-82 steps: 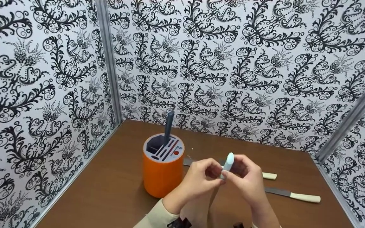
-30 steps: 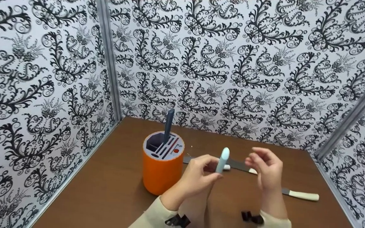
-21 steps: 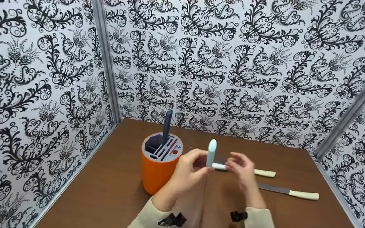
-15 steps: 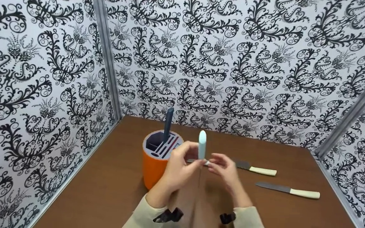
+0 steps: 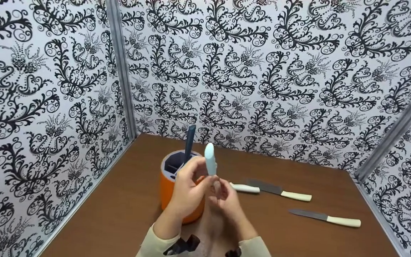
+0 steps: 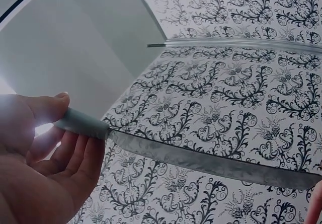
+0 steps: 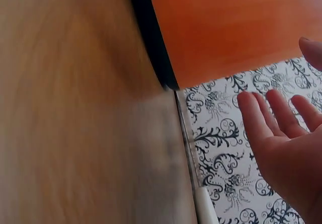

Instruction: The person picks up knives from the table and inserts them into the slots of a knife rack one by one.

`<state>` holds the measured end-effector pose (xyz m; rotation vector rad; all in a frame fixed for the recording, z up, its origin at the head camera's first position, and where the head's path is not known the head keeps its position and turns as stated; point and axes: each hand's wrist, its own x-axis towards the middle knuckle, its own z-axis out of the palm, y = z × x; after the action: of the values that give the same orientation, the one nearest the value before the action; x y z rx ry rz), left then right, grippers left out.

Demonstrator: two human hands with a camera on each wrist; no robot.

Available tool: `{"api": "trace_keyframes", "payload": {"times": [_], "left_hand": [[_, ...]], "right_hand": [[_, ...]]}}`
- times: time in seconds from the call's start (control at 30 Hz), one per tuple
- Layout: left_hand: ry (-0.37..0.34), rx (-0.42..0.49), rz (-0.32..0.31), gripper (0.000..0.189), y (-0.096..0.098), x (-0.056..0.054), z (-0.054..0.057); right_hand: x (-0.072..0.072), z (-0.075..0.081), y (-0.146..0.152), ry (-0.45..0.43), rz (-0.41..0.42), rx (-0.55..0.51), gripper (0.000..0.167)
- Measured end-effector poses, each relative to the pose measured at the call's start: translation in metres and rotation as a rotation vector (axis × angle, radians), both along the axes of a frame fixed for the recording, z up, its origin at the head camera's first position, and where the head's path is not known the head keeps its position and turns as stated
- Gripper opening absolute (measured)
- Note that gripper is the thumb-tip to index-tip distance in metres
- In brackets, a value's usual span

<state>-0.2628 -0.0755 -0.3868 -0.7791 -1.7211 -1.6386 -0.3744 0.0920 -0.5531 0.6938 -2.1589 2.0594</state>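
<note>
My left hand [image 5: 187, 189] grips a knife by its pale blue handle [image 5: 211, 160], fingers and thumb round it. The handle points up in the head view, in front of the orange knife block [image 5: 168, 192]. In the left wrist view the long grey blade [image 6: 201, 161] reaches away from the hand toward the fingertips of my right hand [image 6: 315, 204]. That right hand [image 5: 227, 198] is just below and right of the left one. Its fingers stand apart from the thumb in the right wrist view, with nothing between them. A dark blue handle [image 5: 189, 142] sticks up from the block.
On the brown table [image 5: 120, 200], right of the hands, lie a white-handled knife [image 5: 246, 188], a broad-bladed knife with a cream handle [image 5: 296, 196] and a smaller cream-handled knife [image 5: 343, 221]. Patterned walls [image 5: 244, 89] enclose the table's back and sides.
Both hands first held the handle; the right hand let go and moved off, then came back lower by the blade. The left hand has carried the knife left, in front of the knife block.
</note>
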Motion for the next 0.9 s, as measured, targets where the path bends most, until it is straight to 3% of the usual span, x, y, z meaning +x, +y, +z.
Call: {"api": "trace_keyframes", "payload": {"times": [0.2, 0.33, 0.53, 0.63, 0.77, 0.9], "left_hand": [[0.150, 0.070, 0.034, 0.024, -0.010, 0.004, 0.004], [0.156, 0.102, 0.107, 0.030, -0.017, 0.010, 0.008], [0.183, 0.196, 0.162, 0.036, -0.024, 0.015, 0.011], [0.216, 0.266, 0.170, 0.035, -0.026, 0.014, 0.011], [0.265, 0.347, 0.207, 0.032, -0.029, 0.008, 0.010], [0.268, 0.380, 0.238, 0.031, -0.032, 0.001, 0.010]], "right_hand": [[0.009, -0.001, -0.015, 0.105, 0.007, 0.090, 0.075], [0.015, -0.002, -0.023, 0.100, -0.028, 0.168, 0.093], [0.021, -0.003, -0.040, 0.040, -0.056, 0.110, 0.104], [0.025, -0.004, -0.050, 0.038, -0.054, 0.113, 0.113], [0.032, -0.003, -0.059, 0.026, -0.099, 0.202, 0.125], [0.033, -0.002, -0.060, 0.032, -0.157, 0.244, 0.126]]}}
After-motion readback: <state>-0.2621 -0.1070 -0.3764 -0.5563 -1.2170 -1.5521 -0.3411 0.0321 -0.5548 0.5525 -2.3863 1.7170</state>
